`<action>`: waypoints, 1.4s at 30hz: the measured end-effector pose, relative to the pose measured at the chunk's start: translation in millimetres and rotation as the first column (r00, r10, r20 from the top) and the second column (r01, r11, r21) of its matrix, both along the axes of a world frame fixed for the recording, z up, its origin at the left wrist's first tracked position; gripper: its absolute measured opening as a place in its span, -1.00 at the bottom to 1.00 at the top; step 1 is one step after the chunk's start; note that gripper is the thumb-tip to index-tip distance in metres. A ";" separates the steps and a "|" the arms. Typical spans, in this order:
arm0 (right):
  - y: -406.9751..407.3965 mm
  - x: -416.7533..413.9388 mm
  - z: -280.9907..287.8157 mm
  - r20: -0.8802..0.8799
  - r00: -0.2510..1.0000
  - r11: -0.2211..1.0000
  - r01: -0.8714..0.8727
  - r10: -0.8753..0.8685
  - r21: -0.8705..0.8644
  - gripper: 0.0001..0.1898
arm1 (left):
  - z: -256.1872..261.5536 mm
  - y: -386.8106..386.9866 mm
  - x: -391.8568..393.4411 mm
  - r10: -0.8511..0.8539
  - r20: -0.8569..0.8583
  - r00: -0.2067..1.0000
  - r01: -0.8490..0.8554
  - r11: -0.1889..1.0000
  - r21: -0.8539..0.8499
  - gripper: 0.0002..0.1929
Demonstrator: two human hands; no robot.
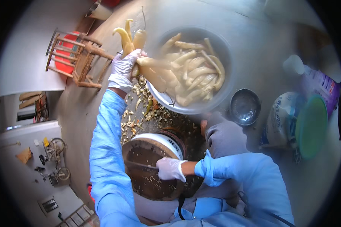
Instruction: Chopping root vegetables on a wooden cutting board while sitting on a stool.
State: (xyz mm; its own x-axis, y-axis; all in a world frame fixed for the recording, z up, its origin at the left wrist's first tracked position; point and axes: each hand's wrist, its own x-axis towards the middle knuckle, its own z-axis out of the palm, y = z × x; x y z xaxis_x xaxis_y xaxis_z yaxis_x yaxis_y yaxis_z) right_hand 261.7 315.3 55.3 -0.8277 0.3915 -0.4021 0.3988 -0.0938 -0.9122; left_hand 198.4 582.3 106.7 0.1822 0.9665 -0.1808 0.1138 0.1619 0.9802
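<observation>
My left hand (pixel 125 66), in a thin white glove, is raised over the left rim of a large metal basin (pixel 163 99). It grips a bunch of long, pale yellow pickled peppers (pixel 156 75), whose tips poke out above the fist and whose bodies hang toward the basin. More pale peppers (pixel 199 68) fill the basin. My gloved right hand (pixel 170 169) is closed around the handle end of a knife, its dark blade (pixel 140 164) seen nearly edge-on over a round wooden chopping board (pixel 147 184). Small pale seeds dot the board, which rests on a white bucket (pixel 162 141).
Cut pepper ends and scraps (pixel 136 113) litter the floor between basin and bucket. Right of the basin sits a small metal bowl (pixel 245 107), then a white printed sack (pixel 281 122), a green plastic basin (pixel 312 126) and a purple bag (pixel 321 85). A wooden chair (pixel 83 58) stands left.
</observation>
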 end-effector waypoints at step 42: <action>-130.3 19.0 -12.1 0.142 0.731 0.638 0.660 -0.667 -0.397 -0.76 | -99.9 -489.8 -222.9 0.757 -0.406 0.512 -0.763 0.618 0.191 -0.42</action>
